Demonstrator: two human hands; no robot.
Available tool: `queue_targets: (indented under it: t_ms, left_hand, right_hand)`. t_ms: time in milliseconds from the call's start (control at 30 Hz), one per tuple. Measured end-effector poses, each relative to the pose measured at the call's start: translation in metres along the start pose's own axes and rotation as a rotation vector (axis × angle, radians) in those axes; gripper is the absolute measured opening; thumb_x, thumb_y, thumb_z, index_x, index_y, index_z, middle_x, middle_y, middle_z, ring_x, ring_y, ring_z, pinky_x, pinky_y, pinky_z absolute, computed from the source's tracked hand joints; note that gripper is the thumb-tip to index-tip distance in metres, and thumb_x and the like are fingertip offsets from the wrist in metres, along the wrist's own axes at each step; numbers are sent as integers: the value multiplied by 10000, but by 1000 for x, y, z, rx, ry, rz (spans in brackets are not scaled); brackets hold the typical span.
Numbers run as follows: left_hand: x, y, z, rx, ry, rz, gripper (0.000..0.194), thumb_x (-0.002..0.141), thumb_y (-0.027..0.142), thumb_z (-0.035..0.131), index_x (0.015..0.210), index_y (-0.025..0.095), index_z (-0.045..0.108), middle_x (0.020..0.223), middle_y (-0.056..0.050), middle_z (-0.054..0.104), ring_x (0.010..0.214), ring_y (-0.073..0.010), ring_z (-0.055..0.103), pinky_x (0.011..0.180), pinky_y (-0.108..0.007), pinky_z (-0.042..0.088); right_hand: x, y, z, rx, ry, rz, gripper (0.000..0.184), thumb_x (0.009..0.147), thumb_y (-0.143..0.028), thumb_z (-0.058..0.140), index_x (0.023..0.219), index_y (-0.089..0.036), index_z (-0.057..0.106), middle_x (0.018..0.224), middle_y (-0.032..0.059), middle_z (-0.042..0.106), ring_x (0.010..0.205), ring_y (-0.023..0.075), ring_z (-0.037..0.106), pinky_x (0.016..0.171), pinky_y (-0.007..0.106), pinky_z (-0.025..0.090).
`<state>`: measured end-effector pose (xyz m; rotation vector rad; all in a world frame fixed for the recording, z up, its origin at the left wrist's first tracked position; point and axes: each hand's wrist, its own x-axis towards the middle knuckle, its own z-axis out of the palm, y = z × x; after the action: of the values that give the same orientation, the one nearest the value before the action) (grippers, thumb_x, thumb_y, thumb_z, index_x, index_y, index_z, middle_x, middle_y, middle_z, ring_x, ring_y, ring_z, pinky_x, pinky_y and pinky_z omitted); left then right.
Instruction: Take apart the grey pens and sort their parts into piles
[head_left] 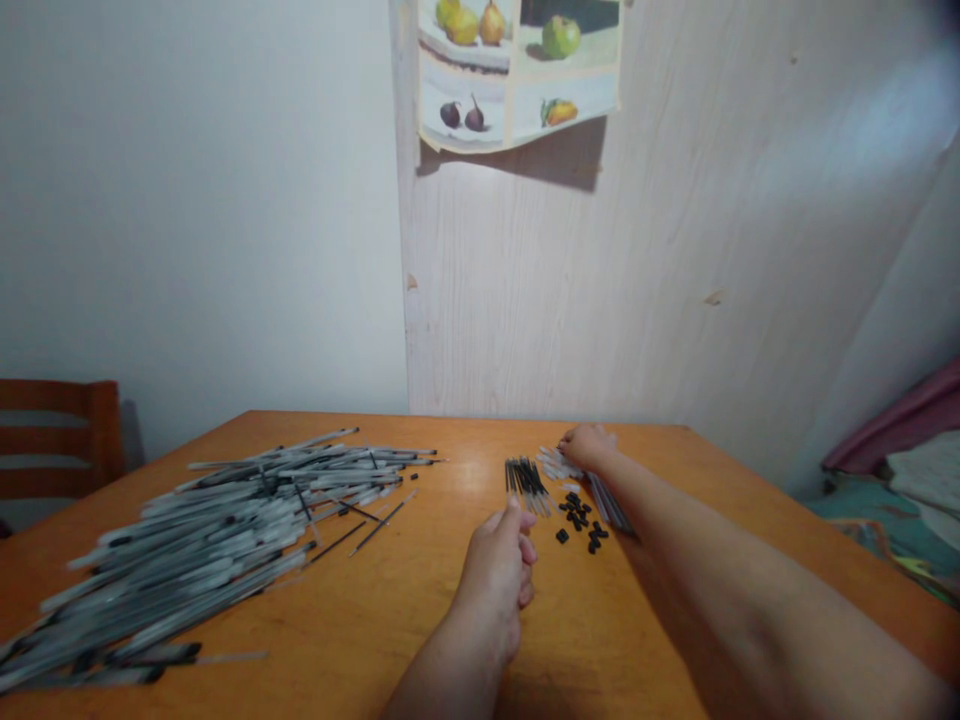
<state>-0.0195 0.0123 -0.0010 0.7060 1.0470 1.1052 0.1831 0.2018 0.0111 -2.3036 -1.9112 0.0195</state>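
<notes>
My left hand point(501, 565) is closed, thumb up and fingers curled, just in front of a row of dark pen refills point(531, 482). Whatever lies inside its grip is hidden. My right hand point(591, 446) reaches across to a small heap of clear plastic pieces point(553, 464), fingertips pinched together at its far edge. What they hold is too small to make out. Small black caps point(576, 510) lie scattered between the two hands. Beneath my right wrist rest several translucent pen barrels point(611, 502), partly covered by the forearm.
A large pile of translucent pen barrels point(217, 520) with dark ends spreads over the left of the wooden table point(360, 620). Loose thin refills point(379, 525) lie at its right edge. A chair point(56, 435) stands at left, cloth point(900, 430) at right. A fruit poster point(517, 75) hangs behind.
</notes>
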Motion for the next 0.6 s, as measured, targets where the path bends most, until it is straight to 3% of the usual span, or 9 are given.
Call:
queue_targets:
  t_ms: [367, 600]
  left_hand:
    - [2, -2, 0, -13, 0, 10, 522, 848, 684, 498, 965, 181, 576, 566, 68, 437, 376, -40, 217, 413, -211, 131]
    - [0, 4, 0, -98, 12, -43, 671, 854, 764, 386, 990, 144, 606, 562, 46, 467, 381, -54, 257, 417, -216, 160]
  right_hand:
    - [-4, 7, 3, 78, 68, -2, 338, 906, -364, 496, 1032, -265, 793, 1201, 127, 705, 1199, 347, 558, 971, 493, 420]
    - [-25, -2, -6, 260, 233, -85, 324, 909, -318, 471, 1022, -217, 757, 1075, 115, 734, 1078, 273, 617, 892, 348, 437]
